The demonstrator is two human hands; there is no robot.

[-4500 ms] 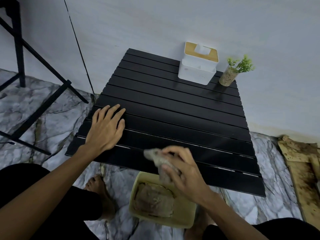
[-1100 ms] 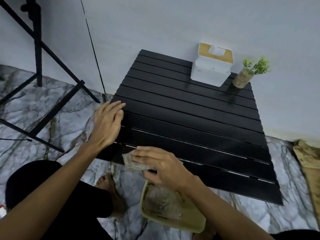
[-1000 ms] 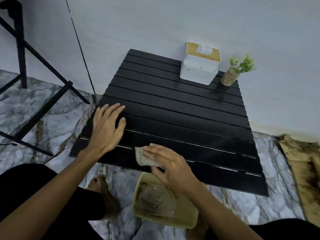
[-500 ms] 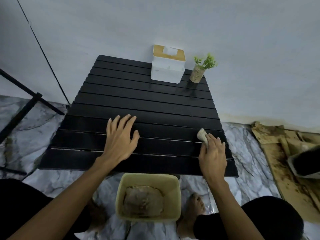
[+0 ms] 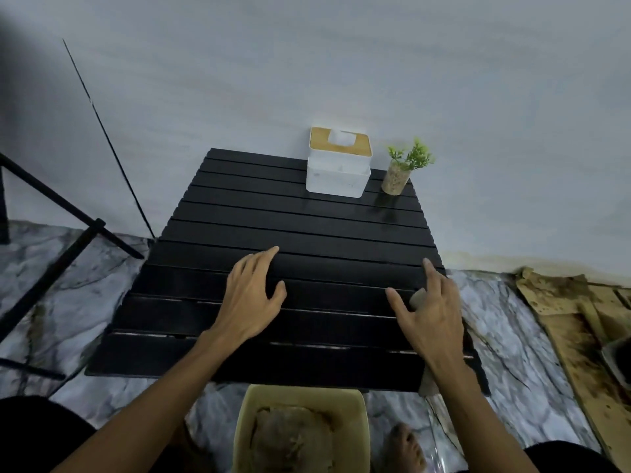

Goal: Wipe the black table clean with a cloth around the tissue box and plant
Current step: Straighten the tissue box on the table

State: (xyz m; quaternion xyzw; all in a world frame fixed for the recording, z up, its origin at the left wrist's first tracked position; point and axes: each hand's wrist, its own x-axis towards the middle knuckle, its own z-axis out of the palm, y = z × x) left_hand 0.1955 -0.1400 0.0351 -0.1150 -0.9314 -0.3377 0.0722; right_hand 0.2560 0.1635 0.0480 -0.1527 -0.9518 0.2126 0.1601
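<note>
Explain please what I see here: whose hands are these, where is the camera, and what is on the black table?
No machine here: a person works with bare hands. The one camera sits on the person's head and looks down. The left hand rests on the black table. The right hand presses a grey cloth on the table near its right edge. At the far side stand a white tissue box and a small plant. A yellowish tub sits on the floor.

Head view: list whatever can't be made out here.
cloth: mostly hidden under the right hand; only bits show.
beige basin: cut off by the bottom edge; its brownish contents are unclear.
black table legs: hidden under its top.
grey object at the right edge: cut off, unidentifiable.
</note>
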